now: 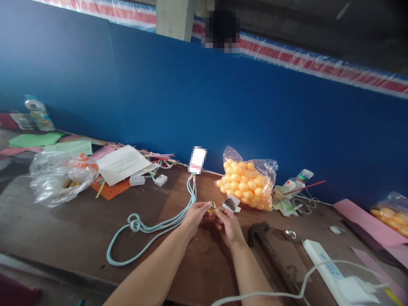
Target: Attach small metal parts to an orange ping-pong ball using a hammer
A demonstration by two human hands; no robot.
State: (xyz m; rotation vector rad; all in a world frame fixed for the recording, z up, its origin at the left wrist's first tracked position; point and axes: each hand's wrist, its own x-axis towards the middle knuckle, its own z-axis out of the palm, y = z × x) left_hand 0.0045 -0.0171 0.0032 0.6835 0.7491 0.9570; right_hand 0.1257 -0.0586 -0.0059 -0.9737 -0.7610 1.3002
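Note:
My left hand (196,216) and my right hand (227,223) meet over the brown table (79,221), fingers pinched together on a small orange ball (211,208) held between them. A small open white box (231,204) sits just beyond my right fingertips. Behind it stands a clear plastic bag of orange balls (247,182). A pale blue cable (149,227) runs left from my left wrist up to a white device (197,160) leaning on the blue wall.
A claw hammer (270,250) lies right of my right forearm, beside a white power strip (328,267) with its cord. Crumpled plastic (59,176), coloured papers and small white boxes lie at the left. Another bag of balls (392,214) sits far right. A person is behind the wall.

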